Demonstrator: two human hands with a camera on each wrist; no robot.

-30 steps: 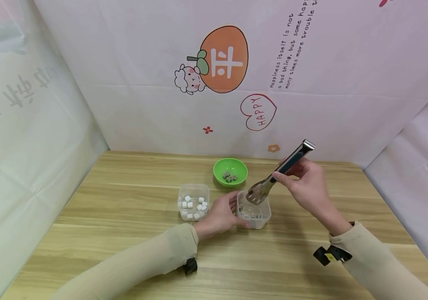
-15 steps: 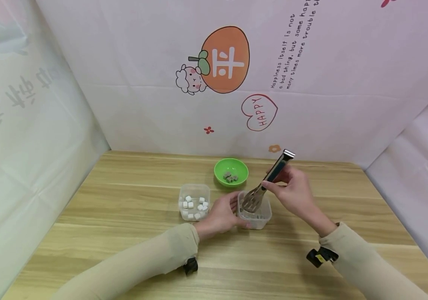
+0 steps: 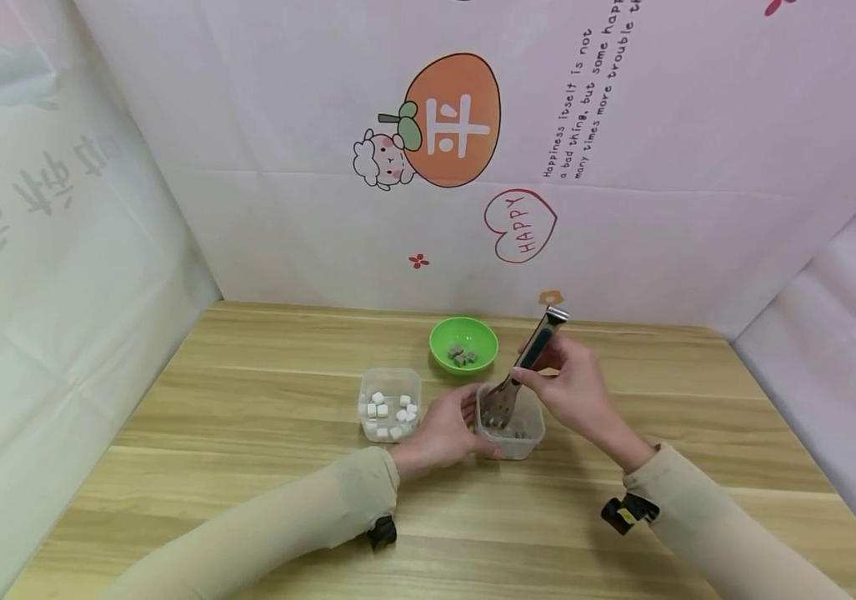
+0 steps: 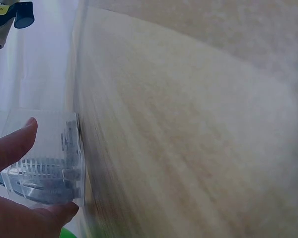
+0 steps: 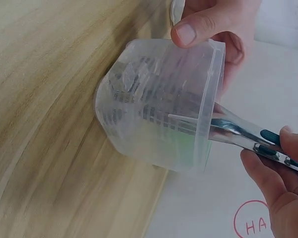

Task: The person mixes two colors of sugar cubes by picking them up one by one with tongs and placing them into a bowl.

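Note:
My left hand (image 3: 441,431) steadies a clear plastic container (image 3: 519,451), its thumb on the near side and its fingers round the left side. The left wrist view shows the thumb and a finger on opposite sides of the container (image 4: 49,134). My right hand (image 3: 576,385) holds a pair of metal tongs (image 3: 537,343) with dark grip inlays. Their slotted heads reach down inside the container, as the right wrist view shows through its wall (image 5: 139,134). Small dark pieces (image 3: 520,434) lie at the container's bottom, blurred by the plastic.
A green bowl (image 3: 441,360) with several grey-brown pieces (image 3: 459,356) stands behind the container. To the left, a second clear container (image 3: 390,379) holds several white cubes (image 3: 382,411). All stand on a wooden table (image 3: 247,392) backed by a printed cloth (image 3: 307,242).
My right hand has moved left and down, lowering the tongs from over the container's rim to its inside. The left hand and container stay in place.

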